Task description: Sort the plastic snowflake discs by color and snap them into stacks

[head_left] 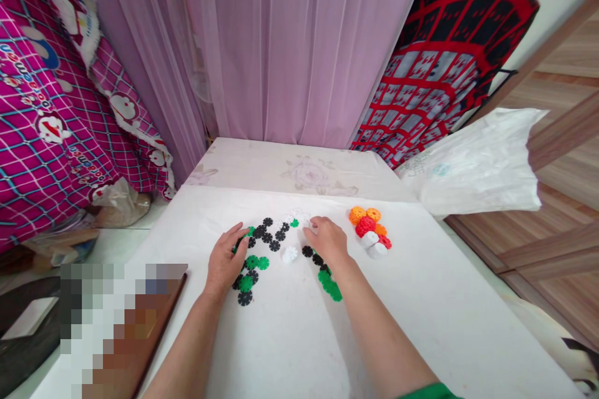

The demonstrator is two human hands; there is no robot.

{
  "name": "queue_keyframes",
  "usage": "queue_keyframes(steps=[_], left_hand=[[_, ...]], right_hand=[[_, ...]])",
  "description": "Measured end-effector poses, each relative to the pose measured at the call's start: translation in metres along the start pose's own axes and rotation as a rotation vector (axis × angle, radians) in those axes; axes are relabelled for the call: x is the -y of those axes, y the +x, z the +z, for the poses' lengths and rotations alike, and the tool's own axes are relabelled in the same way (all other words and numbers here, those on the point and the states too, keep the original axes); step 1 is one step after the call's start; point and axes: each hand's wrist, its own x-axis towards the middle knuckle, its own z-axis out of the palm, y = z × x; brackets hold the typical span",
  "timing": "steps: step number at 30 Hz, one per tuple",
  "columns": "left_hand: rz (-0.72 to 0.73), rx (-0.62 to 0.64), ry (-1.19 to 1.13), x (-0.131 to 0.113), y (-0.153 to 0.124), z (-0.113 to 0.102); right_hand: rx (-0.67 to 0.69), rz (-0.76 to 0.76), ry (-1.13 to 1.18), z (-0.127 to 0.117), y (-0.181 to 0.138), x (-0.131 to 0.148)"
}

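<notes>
Notched plastic snowflake discs lie on a white-covered table (281, 336). My left hand (227, 260) rests at the left group, fingers spread, its thumb and fingertips beside black discs (266, 234) and a green disc (251, 262). My right hand (330, 238) has thumb and forefinger apart, the fingertips at the edge of white discs (294, 215), which are hard to tell from the cloth. Between the hands sits a small white stack of discs (289, 254). A row of green discs (330, 285) and a black disc (307, 251) lie partly under my right wrist.
Right of my right hand is a pile of orange discs (357, 214), red discs (365, 226) and white discs (377, 250). A white plastic bag (482, 165) stands at the table's right edge. Purple curtains (290, 43) hang behind. A brown-edged object (161, 324), partly pixelated, is at lower left.
</notes>
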Motion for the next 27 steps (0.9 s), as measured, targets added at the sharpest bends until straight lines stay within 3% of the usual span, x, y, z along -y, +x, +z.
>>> queue_keyframes(steps=[7, 13, 20, 27], left_hand=[[0.001, 0.007, 0.003, 0.000, 0.000, -0.001], [-0.005, 0.009, 0.006, 0.000, 0.000, -0.001], [0.008, 0.008, 0.007, 0.001, 0.001, 0.000], [-0.004, 0.001, -0.006, 0.002, 0.000, 0.002]], right_hand=[[0.005, 0.053, -0.050, 0.018, 0.017, 0.005], [-0.001, 0.052, -0.017, 0.019, 0.019, 0.003], [0.017, -0.079, 0.373, 0.013, -0.023, -0.010], [0.015, -0.210, 0.339, 0.005, -0.045, 0.000]])
